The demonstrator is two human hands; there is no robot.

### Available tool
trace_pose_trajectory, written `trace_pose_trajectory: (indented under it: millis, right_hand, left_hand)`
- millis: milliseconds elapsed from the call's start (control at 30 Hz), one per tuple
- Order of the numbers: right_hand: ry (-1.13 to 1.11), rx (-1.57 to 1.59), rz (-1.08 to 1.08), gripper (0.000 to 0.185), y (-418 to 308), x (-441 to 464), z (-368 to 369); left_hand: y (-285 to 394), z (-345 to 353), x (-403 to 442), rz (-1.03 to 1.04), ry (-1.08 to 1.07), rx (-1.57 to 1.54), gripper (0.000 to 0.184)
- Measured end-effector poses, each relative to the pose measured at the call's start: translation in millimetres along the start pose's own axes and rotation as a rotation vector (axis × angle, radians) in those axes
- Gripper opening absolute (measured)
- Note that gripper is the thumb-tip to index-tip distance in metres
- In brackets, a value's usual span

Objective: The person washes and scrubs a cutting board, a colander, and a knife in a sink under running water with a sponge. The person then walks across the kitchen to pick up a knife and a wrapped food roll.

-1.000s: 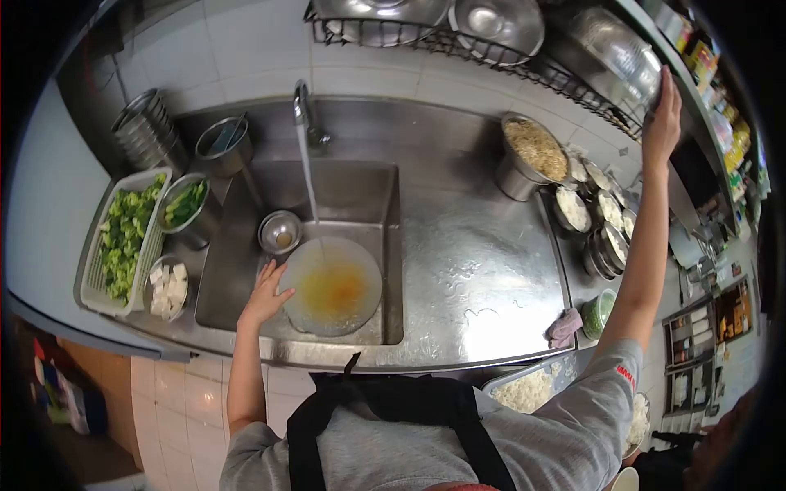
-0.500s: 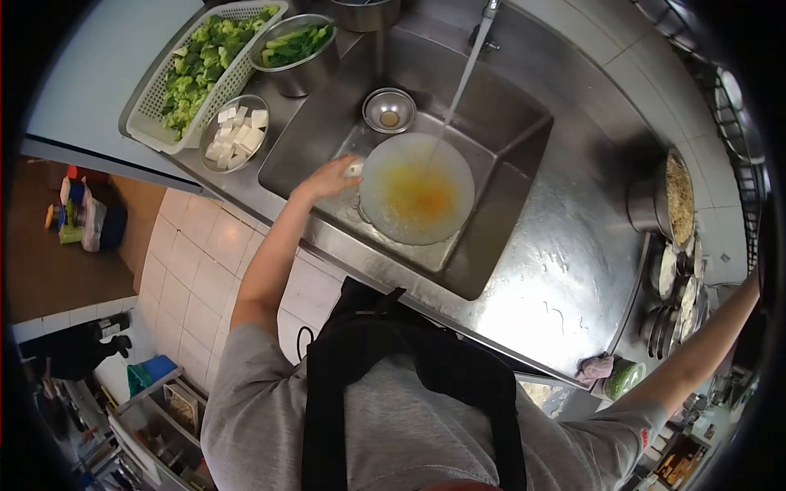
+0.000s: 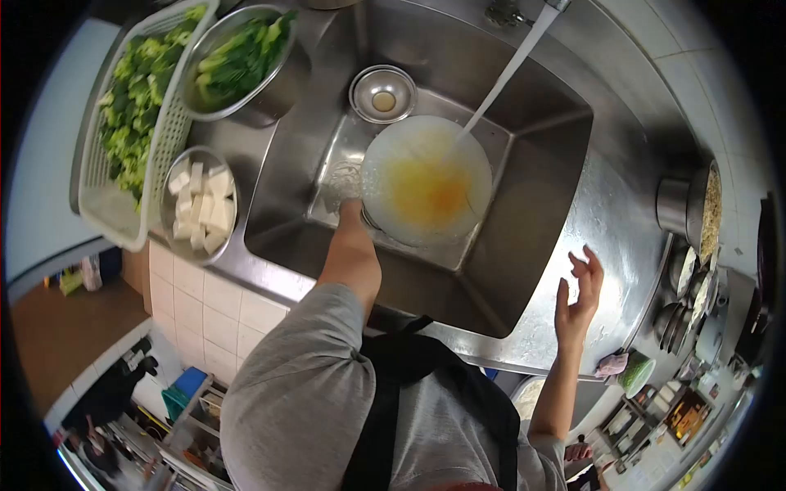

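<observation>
Sink: a steel basin [image 3: 544, 221] fills the upper middle of the frame.
Broccoli basket: a pale slotted tray [image 3: 169, 135] at the upper left, piled with green florets [image 3: 135, 123].
Large bowl: round, on the sink floor in the upper middle, holding cloudy liquid [image 3: 426, 176], yellow to orange at its centre; a water stream [image 3: 512, 69] meets it at the upper right edge.
Greens pot: metal [image 3: 282, 86], just right of the basket.
White cubes: heaped in a metal dish [image 3: 233, 214], left of the sink.
Right hand [image 3: 580, 295]: above the counter at right, wide, fingers spread.
Left hand [image 3: 350, 211]: by the bowl's lower left edge; fingers hidden, grip cannot be told.
Small bowl [image 3: 382, 82]: just above the large one.
</observation>
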State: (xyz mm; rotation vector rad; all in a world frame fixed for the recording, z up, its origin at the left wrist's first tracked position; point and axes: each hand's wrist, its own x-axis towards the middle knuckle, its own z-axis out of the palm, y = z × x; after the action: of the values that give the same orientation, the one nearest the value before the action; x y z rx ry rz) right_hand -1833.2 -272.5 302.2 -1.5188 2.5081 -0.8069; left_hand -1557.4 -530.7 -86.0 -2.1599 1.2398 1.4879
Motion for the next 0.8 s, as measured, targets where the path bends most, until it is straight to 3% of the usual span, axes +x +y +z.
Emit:
trace_pose_trajectory:
  millis: [133, 233, 267, 400, 600, 667, 700, 767, 800]
  right_hand:
    - [0.009, 0.212, 0.339, 0.028, -0.4, -30.6, 9.7]
    - [-0.018, 0.292, 0.471, 0.027, -1.1, -44.8, 16.0]
    - [-0.01, 0.31, 0.505, 0.027, -4.5, -46.2, 18.9]
    - [-0.043, 0.376, 0.517, 0.029, -8.6, -47.2, 30.9]
    - [-0.006, 0.46, 0.375, 0.031, -16.7, -32.9, 20.8]
    - [-0.02, 0.558, 0.333, 0.032, -14.8, -31.2, 21.3]
    - [0.01, 0.569, 0.315, 0.032, -13.3, -29.8, 23.2]
    - [-0.012, 0.721, 0.278, 0.033, -9.5, -32.8, 27.3]
    - [-0.018, 0.736, 0.245, 0.033, -5.0, -34.5, 29.5]
  left_hand:
    - [-19.0, 49.7, 12.4, -0.309, 0.104, -0.413, 0.051]
    - [-27.4, 69.9, 27.8, -0.204, 0.208, -0.332, 0.064]
    - [-29.6, 73.9, 34.2, -0.261, 0.224, -0.419, 0.07]
    - [-11.9, 73.7, -18.3, -0.196, 0.303, -0.423, 0.07]
    - [45.4, 36.1, -103.4, -0.023, -0.046, -0.822, 0.049]
    - [62.2, 26.1, -134.9, 0.007, -0.109, -0.982, 0.019]
    - [75.1, 19.8, -150.7, 0.044, -0.11, -0.983, 0.019]
    - [88.8, 16.1, -180.0, 0.396, -0.132, -0.701, 0.004]
    - [101.9, 31.9, -174.9, 0.519, -0.115, -0.906, 0.004]
